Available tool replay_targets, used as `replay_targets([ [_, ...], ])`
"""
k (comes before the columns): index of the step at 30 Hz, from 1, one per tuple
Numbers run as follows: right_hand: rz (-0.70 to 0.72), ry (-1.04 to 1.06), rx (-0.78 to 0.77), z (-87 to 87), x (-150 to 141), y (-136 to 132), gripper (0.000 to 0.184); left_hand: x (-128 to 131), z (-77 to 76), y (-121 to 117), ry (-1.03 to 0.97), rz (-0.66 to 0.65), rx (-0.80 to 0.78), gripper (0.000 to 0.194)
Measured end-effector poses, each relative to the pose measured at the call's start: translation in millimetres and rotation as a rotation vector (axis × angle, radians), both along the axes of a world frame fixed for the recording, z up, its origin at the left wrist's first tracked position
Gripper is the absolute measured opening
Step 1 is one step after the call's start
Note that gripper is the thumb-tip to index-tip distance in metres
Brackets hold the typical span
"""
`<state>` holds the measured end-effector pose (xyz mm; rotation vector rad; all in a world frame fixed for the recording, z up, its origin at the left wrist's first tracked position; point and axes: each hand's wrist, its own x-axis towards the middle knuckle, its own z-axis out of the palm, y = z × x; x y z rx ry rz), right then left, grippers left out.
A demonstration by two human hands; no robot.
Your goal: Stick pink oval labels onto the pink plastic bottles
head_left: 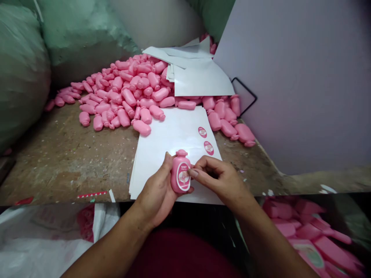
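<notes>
My left hand (158,189) is wrapped around a small pink plastic bottle (180,171), held upright over the near edge of a white sticker sheet (171,139). An oval label with a white border sits on the bottle's front. My right hand (217,178) has its fingers curled, with the fingertips pressing on that label's right edge. Two more oval pink stickers (205,139) remain on the sheet just beyond my right hand. A large heap of unlabelled pink bottles (127,92) lies on the table behind the sheet.
The worn brown table (63,158) has bare room at the left. Loose white sheets (194,69) lie on the heap at the back. A lilac wall (304,77) stands at right, green sacks (23,69) at left. Pink bottles (307,235) fill a bag at lower right.
</notes>
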<state>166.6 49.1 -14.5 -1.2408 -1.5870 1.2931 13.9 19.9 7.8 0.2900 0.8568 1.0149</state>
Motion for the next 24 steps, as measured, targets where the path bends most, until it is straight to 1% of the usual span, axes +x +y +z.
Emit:
replay_targets([
  [9,-0.010,-0.022,0.004,-1.7,0,0,0.029,0,-2.8,-2,0.010,0.003,0.012,0.042],
  [12,-0.015,-0.048,0.023,-2.9,0,0,0.030,0,-4.1,-3,0.005,0.011,0.046,0.032],
  [14,-0.028,-0.093,0.058,-2.8,0,0,0.032,0,-4.5,-3,0.019,0.012,0.066,0.023],
  [15,-0.036,-0.124,0.084,-2.4,1,-1,0.033,-1,-4.6,-3,0.028,0.008,0.070,0.022],
  [18,-0.066,-0.237,0.207,-0.9,2,-4,0.035,-1,-5.1,-3,0.055,-0.012,0.082,0.033],
  [21,-0.115,-0.365,0.346,-2.4,5,-7,0.030,-2,-5.3,-2,0.074,-0.027,0.110,0.048],
  [22,-0.147,-0.394,0.375,-3.8,7,-8,0.027,-2,-5.1,-2,0.079,-0.031,0.112,0.053],
  [24,-0.219,-0.392,0.372,-6.8,10,-7,0.023,-3,-4.0,-3,0.093,-0.039,0.106,0.059],
])
